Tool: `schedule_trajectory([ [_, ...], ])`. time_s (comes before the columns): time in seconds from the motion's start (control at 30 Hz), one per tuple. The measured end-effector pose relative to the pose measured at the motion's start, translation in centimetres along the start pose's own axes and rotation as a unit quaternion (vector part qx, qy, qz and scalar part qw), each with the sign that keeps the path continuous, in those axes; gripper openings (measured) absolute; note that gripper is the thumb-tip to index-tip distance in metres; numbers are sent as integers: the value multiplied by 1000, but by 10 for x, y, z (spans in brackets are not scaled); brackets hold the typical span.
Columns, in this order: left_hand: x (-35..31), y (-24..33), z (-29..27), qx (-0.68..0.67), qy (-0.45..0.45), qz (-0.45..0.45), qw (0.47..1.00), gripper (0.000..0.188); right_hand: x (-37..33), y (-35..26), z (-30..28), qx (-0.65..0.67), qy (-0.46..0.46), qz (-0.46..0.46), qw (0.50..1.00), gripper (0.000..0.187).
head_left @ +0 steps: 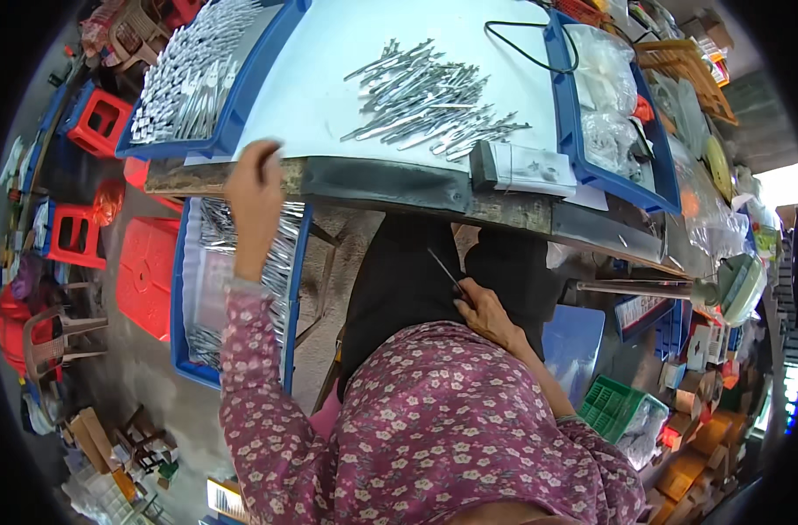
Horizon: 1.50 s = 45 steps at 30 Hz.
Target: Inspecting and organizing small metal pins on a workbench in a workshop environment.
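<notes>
My right hand (pixel 491 313) rests low over my lap, its fingers closed around a slim metal rod-like tool (pixel 445 269) that points up and to the left. My left hand (pixel 255 206) is raised at the table's front edge, near the corner of a blue tray (pixel 228 118). Its fingertips are smeared by motion, so I cannot see whether they hold anything. Several slender silvery metal pieces (pixel 434 101) lie in a loose pile on the white tabletop (pixel 307 96). Many similar pieces with pale ends (pixel 185 79) stand packed in the tray.
Below the table on the left, a blue crate (pixel 296 302) holds more metal pieces. A small block with paper (pixel 530 168) sits at the table edge, beside a blue tray (pixel 577 153) of plastic bags. Red stools (pixel 145 276) stand left; a lamp (pixel 738 289) juts out right.
</notes>
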<state>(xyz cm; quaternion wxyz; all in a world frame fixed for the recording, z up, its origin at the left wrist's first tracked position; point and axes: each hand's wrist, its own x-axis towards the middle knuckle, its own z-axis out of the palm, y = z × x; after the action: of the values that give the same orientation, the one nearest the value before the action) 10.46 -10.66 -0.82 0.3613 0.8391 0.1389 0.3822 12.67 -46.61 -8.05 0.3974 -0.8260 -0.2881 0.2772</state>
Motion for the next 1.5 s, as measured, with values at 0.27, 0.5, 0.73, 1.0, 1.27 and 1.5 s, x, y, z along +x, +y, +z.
schedule_trajectory([
  [0.27,19,33,97,1,-142,36,989,13,-9,-14,-13,-10,33,-52,998,14],
  [0.5,19,-2,105,233,-81,44,968,21,-14,-3,-28,33,20,-23,999,16],
  [0.73,26,6,98,61,-176,-44,981,16,-11,-12,-47,132,-8,-9,991,16],
  [1.0,23,15,117,102,-179,35,978,15,-7,-29,-87,168,76,-65,981,14],
  [1.27,10,31,116,64,-108,19,992,16,-5,-47,-170,219,236,-14,947,11],
  [1.5,-5,59,122,-8,-91,-32,995,13,22,-44,-257,49,395,-39,917,13],
])
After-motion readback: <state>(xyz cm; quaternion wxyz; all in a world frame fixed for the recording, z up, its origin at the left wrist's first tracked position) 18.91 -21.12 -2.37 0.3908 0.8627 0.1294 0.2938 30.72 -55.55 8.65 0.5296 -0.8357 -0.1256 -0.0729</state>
